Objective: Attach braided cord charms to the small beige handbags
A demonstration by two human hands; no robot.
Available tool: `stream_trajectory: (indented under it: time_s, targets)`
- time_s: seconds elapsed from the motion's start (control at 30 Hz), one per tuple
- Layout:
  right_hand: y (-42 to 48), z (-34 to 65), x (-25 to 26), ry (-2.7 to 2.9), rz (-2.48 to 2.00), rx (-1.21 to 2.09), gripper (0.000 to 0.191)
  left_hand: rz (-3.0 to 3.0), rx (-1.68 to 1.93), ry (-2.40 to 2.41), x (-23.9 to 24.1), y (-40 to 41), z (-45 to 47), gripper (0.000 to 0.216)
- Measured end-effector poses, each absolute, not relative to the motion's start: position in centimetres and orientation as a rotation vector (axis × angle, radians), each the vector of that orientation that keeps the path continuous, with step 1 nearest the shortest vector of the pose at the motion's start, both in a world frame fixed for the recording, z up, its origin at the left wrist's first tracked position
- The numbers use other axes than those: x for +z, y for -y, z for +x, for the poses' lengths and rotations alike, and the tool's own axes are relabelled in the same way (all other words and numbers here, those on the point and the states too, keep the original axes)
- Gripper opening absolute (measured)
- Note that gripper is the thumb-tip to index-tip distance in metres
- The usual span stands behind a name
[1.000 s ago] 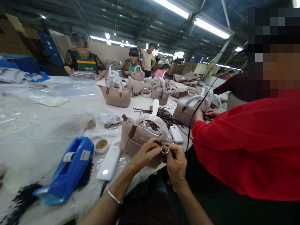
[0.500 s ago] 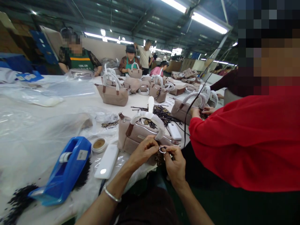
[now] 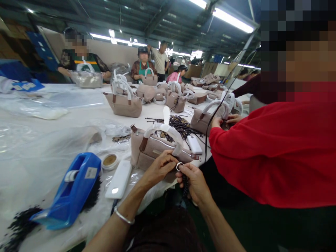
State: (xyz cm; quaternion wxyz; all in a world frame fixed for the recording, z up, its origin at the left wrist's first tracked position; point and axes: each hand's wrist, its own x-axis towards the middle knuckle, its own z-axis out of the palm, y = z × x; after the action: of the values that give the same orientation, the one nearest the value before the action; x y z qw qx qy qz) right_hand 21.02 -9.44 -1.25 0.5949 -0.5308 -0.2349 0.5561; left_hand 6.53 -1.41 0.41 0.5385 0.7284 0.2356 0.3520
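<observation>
A beige handbag with white-wrapped handles lies at the table's near edge. My left hand is closed, its fingers pinching at the bag's side by a small metal ring. My right hand is closed on that ring, and a dark beaded strap hangs down from it. Both hands meet at the ring, just off the table edge.
A blue tape dispenser, a small round tin and a white flat case lie left of the bag. A person in red stands close on my right. More handbags, dark beaded straps and plastic sheeting cover the table.
My hands have stayed at the ring, shifting slightly left and up along the bag's side. The beaded strap now hangs lower from my right hand. A far worker has lifted a bag.
</observation>
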Motion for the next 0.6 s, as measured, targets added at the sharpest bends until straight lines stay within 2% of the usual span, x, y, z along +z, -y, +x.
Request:
stream_trajectory:
  time_s: [0.43,0.6]
  targets:
    - [9.29,20.79,-0.68,0.576,-1.114,1.374,0.037,1.704,0.792,-0.572,0.71,1.22,6.30,0.029]
    - [9.47,20.89,-0.55,0.765,-1.259,1.083,0.033,1.660,0.778,-0.587,0.64,1.21,6.40,0.027]
